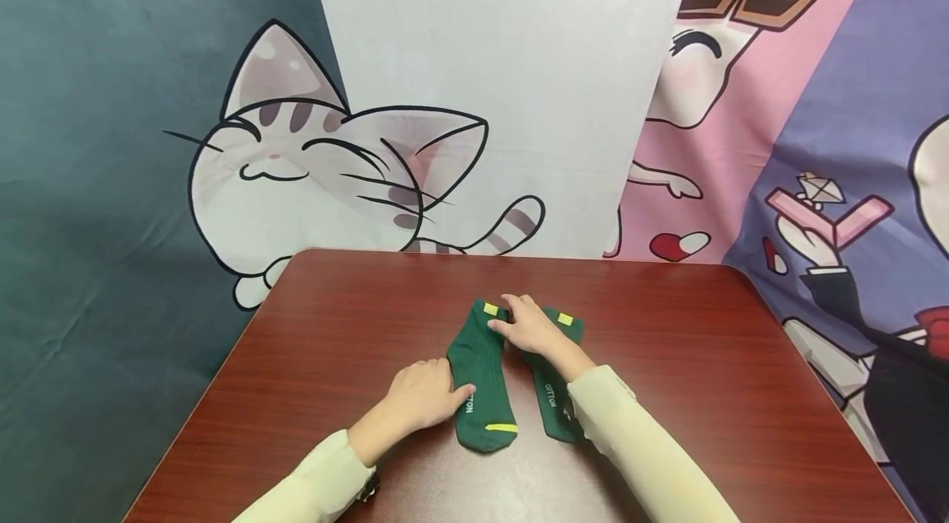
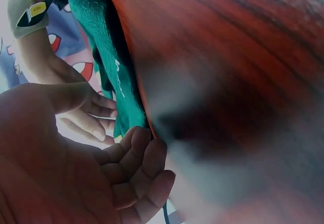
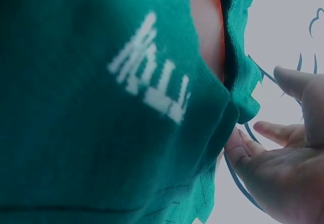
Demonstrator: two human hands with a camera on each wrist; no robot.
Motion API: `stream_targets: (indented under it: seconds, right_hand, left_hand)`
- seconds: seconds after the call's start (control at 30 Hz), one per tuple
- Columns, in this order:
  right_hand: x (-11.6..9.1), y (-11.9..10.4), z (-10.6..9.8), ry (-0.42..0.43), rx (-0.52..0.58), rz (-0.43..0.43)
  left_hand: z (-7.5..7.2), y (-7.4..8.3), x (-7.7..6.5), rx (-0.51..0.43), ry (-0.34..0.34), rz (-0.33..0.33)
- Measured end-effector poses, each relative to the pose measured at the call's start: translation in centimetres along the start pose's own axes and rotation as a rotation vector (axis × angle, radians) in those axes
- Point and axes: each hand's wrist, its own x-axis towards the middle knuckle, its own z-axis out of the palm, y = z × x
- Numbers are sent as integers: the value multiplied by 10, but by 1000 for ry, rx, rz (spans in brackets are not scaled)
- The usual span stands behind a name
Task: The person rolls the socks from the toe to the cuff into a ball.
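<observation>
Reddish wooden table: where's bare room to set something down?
Bare: table left of the left hand, and right of the right cream sleeve, out to its edges. Crowded: centre, two green cloth socks, right hand.

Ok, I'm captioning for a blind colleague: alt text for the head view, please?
Two green socks lie side by side on a reddish-brown table. A person's left hand is at the outer edge of the left sock; the right hand is between their upper ends. Behind is a backdrop with a cartoon cat.
</observation>
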Motion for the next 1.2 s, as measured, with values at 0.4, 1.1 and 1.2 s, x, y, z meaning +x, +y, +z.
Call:
stream_targets:
  seconds: [0.4, 1.1, 1.2]
  right_hand:
    - [9, -4, 8, -18, -19, 64]
    - [24, -6, 12, 5, 8, 176]
    - [20, -6, 6, -15, 40, 157]
  left_hand:
    - [6, 1, -2, 26, -47, 1]
    - [11, 7, 2, 1, -108, 48]
    - [11, 8, 0, -30, -90, 58]
